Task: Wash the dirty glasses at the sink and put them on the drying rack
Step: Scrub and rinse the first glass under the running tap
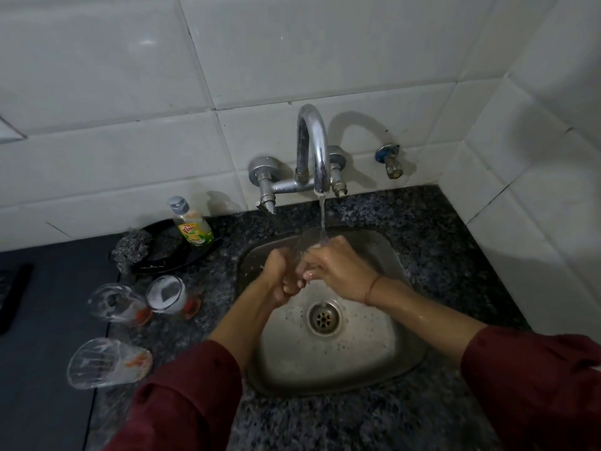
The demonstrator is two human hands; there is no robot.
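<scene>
Over the steel sink (403, 359), both hands meet under the running stream from the tap (313, 148). A clear glass (300, 247), blurred and hard to make out, sits between them. My left hand (279, 276) is closed around its lower part. My right hand (338, 271) grips it from the right, with water falling on its knuckles. Three more glasses with white soap film and orange marks stand on the counter to the left: one (117, 302), one (169, 294) beside it, and one (107, 362) nearer to me.
A dish soap bottle (193, 226) and a steel scrubber (131, 247) rest on a black tray (177, 255) left of the tap. A dark grey surface (48, 336) lies left of the granite counter (325, 424). The drain (323, 317) is uncovered. Tiled walls close in behind and to the right.
</scene>
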